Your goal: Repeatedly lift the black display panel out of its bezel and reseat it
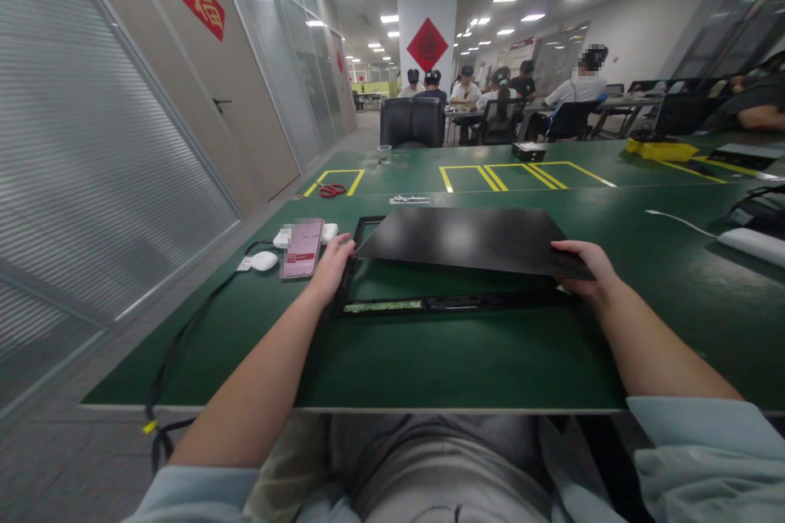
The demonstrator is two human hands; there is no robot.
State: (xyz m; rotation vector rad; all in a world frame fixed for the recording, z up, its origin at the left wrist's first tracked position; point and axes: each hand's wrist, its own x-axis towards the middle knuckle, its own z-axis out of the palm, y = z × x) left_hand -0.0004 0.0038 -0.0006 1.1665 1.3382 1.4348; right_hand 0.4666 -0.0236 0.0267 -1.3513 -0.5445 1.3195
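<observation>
A flat, dark, glossy panel [459,239] is held tilted above a thin black frame [352,282] on the green table. My right hand [585,268] grips the panel's right end, thumb on top and fingers beneath. At the left end, my left hand [334,263] pinches the panel's edge beside the frame; its fingertips are partly hidden. Along the frame's near side a strip of green circuit board [383,306] shows. The panel covers much of the frame's far and right sides.
Left of the frame lie a phone [302,249], a white rounded device [264,261] and a black cable [184,335]. Farther back are red scissors [332,190], small metallic pieces [410,199] and a clear cup [384,154]. A white adapter [751,245] is at right. Several people sit beyond.
</observation>
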